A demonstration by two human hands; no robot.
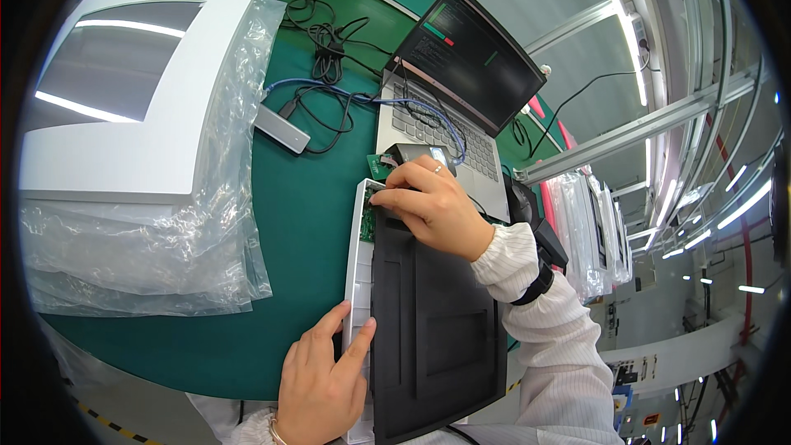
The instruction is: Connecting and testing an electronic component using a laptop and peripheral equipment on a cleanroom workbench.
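Note:
A panel device lies in front of me, with a black back [457, 313] and a long white side housing [360, 280]. At the housing's far end sits a green circuit board [367, 222]. My right hand [432, 210] reaches over that end, thumb and fingertips pinched together at the board; whatever is between them is hidden. My left hand [324, 375] rests on the near part of the white housing, fingers apart, index finger and thumb touching its edges. Just beyond the right hand, a small green board [379, 166] shows beside a black box [441, 154].
An open laptop [474, 58] stands at the back, with a blue cable [329, 91] and tangled black cables [328, 53] beside it. A silver adapter [282, 129] lies left of it. A large white screen unit [156, 156] on plastic wrap fills the left of the green table [288, 280].

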